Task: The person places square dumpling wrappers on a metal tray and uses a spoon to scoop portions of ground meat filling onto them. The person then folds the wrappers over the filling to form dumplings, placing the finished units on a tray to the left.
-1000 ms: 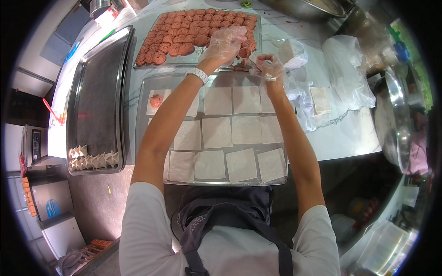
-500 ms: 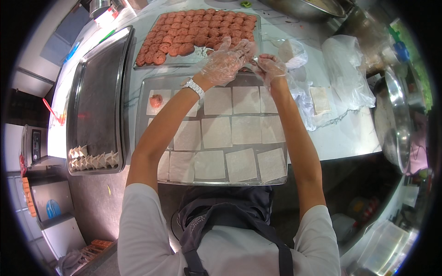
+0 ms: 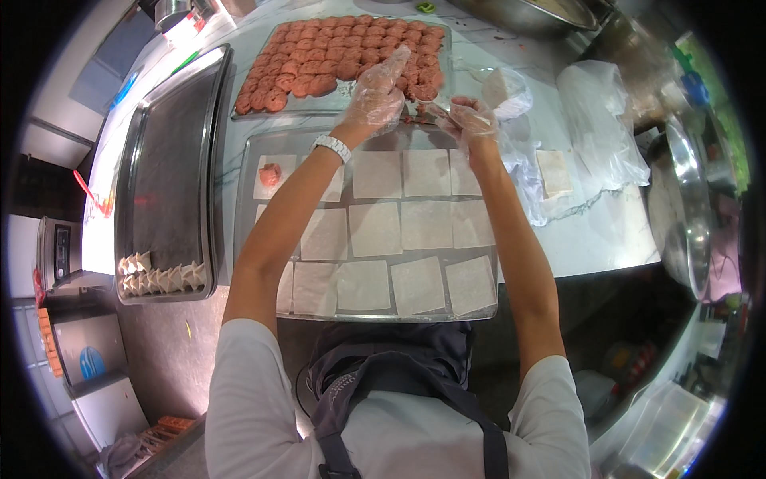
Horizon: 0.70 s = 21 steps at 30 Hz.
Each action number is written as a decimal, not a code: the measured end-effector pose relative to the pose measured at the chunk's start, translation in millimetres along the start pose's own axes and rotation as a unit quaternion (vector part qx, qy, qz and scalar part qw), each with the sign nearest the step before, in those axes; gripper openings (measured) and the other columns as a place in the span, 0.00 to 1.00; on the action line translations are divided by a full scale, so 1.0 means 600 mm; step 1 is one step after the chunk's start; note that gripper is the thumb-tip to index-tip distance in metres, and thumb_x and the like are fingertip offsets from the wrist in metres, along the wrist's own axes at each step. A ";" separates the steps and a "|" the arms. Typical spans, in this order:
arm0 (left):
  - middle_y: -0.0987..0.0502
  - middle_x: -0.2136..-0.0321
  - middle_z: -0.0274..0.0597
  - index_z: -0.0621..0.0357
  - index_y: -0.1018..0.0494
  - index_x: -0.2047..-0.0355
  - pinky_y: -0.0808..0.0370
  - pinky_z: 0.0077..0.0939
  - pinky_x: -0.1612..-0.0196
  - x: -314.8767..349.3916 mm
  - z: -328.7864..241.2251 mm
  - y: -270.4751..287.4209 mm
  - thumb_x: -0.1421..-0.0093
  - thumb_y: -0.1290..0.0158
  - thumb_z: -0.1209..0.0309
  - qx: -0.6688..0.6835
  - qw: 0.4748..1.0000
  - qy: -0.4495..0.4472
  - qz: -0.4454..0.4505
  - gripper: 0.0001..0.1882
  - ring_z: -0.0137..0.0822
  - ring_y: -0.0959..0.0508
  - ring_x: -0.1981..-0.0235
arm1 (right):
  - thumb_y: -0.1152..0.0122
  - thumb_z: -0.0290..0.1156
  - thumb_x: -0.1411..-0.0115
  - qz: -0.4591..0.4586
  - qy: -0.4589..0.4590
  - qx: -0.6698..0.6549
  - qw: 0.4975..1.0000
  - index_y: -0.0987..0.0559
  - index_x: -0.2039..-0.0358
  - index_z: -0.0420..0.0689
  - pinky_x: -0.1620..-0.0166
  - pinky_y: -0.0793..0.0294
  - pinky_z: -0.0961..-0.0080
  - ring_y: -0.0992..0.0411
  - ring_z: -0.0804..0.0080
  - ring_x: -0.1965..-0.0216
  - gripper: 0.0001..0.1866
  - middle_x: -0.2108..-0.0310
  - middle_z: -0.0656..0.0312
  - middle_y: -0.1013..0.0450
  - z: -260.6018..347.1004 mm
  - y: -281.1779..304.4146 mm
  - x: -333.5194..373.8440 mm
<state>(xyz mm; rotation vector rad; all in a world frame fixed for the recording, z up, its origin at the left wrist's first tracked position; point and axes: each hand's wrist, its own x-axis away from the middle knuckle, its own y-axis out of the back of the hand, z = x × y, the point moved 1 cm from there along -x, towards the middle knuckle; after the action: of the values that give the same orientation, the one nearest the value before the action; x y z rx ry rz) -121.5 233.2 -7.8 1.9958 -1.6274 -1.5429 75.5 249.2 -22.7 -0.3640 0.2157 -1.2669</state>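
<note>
My left hand (image 3: 377, 100), in a clear plastic glove, hangs over the near edge of a tray of pink meat filling portions (image 3: 343, 52). At least one finger stretches up and away over the meat; the others show poorly through the crinkled plastic, and I see nothing held. My right hand (image 3: 471, 120), also gloved, is closed on a thin flat tool (image 3: 436, 112) whose tip points left. Below both hands lies a metal tray (image 3: 383, 142) with rows of square dough wrappers (image 3: 375, 229). One wrapper at the far left bears a dab of filling (image 3: 270, 175).
On the left stands a long dark tray (image 3: 171, 176) with folded dumplings (image 3: 163, 278) at its near end. To the right are a clear plastic bag (image 3: 598, 120), a stray wrapper (image 3: 554, 174) and a large metal bowl (image 3: 678, 207). Another metal bowl (image 3: 550, 12) sits at the back.
My left hand has drawn left, away from my right hand, and turned over the meat tray. The tool in my right hand shows more plainly. The wrappers have stayed put.
</note>
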 end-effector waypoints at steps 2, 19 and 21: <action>0.34 0.45 0.48 0.53 0.41 0.41 0.36 0.37 0.43 0.002 0.010 0.000 0.50 0.52 0.80 -0.028 0.999 0.026 0.004 0.33 0.48 0.31 0.48 | 0.47 0.26 0.42 -0.005 0.007 0.000 1.000 0.34 0.59 0.35 0.66 0.20 0.77 0.25 0.68 0.65 0.13 0.66 0.57 0.32 -0.001 0.006 0.001; 0.26 0.67 0.42 0.50 0.24 0.61 0.29 0.39 0.58 -0.012 0.003 0.003 0.51 0.47 0.75 -0.162 0.986 -0.045 -0.008 0.15 0.43 0.24 0.63 | 0.49 0.24 0.42 -0.061 0.098 0.277 0.954 0.28 0.65 0.37 0.79 0.30 0.78 0.29 0.75 0.84 0.06 0.78 0.60 0.27 -0.010 0.031 -0.026; 0.26 0.67 0.41 0.50 0.23 0.66 0.29 0.39 0.59 -0.014 0.004 0.005 0.51 0.45 0.73 -0.142 0.990 -0.017 -0.013 0.10 0.42 0.25 0.63 | 0.50 0.25 0.41 -0.055 0.131 0.251 0.958 0.28 0.63 0.37 0.81 0.31 0.78 0.29 0.75 0.84 0.08 0.79 0.60 0.26 -0.005 0.031 -0.026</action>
<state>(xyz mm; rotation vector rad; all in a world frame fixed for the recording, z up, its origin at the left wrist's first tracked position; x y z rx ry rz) -124.3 239.7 -2.1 1.8556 -1.3091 -1.7161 86.4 268.2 -32.9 0.2335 0.0927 -1.4280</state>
